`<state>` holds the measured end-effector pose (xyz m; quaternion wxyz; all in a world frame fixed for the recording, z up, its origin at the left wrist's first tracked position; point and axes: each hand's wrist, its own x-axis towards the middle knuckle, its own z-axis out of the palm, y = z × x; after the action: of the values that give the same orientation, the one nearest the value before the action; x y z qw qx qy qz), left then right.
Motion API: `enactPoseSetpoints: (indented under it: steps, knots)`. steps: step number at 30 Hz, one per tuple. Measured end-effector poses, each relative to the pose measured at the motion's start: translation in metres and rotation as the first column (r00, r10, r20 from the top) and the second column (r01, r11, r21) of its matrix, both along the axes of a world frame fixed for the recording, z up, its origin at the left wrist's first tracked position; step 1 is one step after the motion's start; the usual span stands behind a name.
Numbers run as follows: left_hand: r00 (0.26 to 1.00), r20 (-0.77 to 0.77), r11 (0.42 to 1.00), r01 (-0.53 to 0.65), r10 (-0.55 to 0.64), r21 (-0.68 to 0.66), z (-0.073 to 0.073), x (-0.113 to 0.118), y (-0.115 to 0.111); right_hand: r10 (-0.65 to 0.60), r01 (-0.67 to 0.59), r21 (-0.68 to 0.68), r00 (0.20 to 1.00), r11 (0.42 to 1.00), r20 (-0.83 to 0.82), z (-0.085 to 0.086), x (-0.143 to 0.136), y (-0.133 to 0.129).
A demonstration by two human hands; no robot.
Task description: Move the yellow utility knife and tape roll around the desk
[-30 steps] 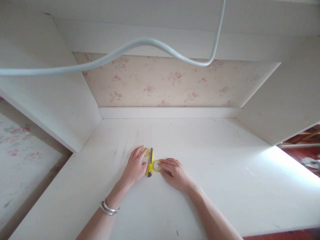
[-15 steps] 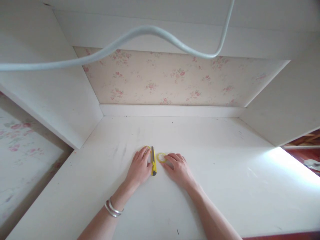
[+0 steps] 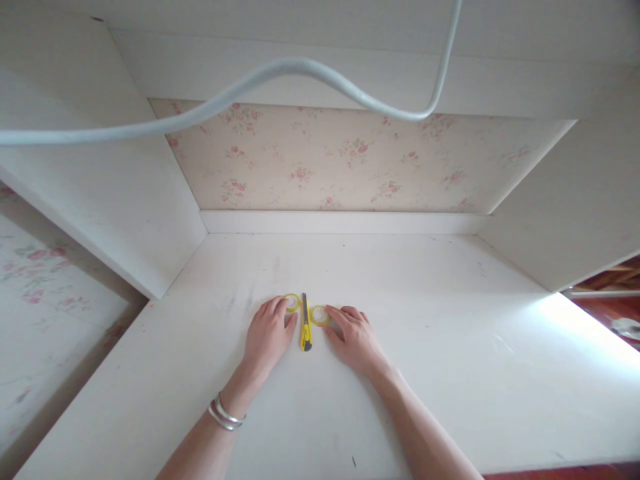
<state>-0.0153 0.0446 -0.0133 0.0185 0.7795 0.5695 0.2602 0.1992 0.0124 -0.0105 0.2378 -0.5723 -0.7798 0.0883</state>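
A yellow utility knife [image 3: 306, 323] lies on the white desktop, pointing away from me, with a dark grip end nearest me. Just left of it lies a yellow-rimmed roll of tape [image 3: 299, 298]. My left hand [image 3: 267, 333] rests beside this roll, fingertips at its left edge and thumb held apart. A second, similar roll of tape [image 3: 314, 315] lies flat right of the knife. My right hand [image 3: 356, 337] has its index finger and thumb on that roll's right edge, the other fingers curled on the desk. Two silver bangles [image 3: 225, 413] circle my left wrist.
A thick pale cable [image 3: 300, 65] hangs across the upper view. White side panels [image 3: 150, 213] and a floral-papered back wall [image 3: 330, 160] enclose the white desk [image 3: 430, 400]. Reddish flooring shows beyond its right edge.
My left hand has drawn back a little to the left, uncovering the left roll of tape. The right hand stays by its roll, barely shifted. The knife lies still.
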Motion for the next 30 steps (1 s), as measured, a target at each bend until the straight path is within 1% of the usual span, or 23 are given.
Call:
enactPoseSetpoints:
  steps: [7, 11, 13, 16, 18, 20, 24, 30]
  knots:
    - [0.999, -0.023, 0.999, -0.035, 0.036, 0.035, 0.004, 0.002, -0.002, 0.024, -0.024, 0.001, 1.000, 1.000, 0.001, 0.000, -0.001, -0.001]
    - [0.998, 0.056, 0.999, -0.023, 0.022, 0.027, 0.006, 0.001, -0.002, 0.025, -0.025, 0.000, 1.000, 1.000, -0.013, 0.000, -0.001, -0.001]
    - [0.991, 0.135, 0.999, 0.013, -0.017, 0.031, 0.007, 0.002, -0.002, 0.020, -0.020, 0.004, 0.999, 1.000, -0.028, 0.000, -0.001, -0.001]
    - [0.961, 0.236, 0.990, 0.141, -0.143, 0.025, 0.010, 0.008, -0.003, 0.014, -0.014, 0.001, 0.999, 1.000, -0.047, 0.001, -0.001, 0.000]
    - [0.938, 0.257, 0.971, 0.237, -0.231, 0.009, 0.011, 0.014, -0.004, 0.013, -0.013, -0.003, 0.998, 1.000, -0.055, 0.003, -0.001, 0.000]
    - [0.925, 0.247, 0.953, 0.303, -0.290, -0.015, 0.011, 0.021, -0.006, 0.011, -0.012, -0.008, 0.998, 1.000, -0.060, 0.004, -0.001, -0.001]
    - [0.922, 0.210, 0.937, 0.343, -0.324, -0.060, 0.010, 0.030, -0.006, 0.008, -0.009, -0.013, 0.998, 1.000, -0.062, 0.005, -0.002, -0.001]
    - [0.917, 0.205, 0.926, 0.365, -0.341, -0.093, 0.005, 0.032, -0.004, 0.014, -0.015, -0.021, 0.999, 1.000, -0.031, 0.004, -0.001, -0.001]
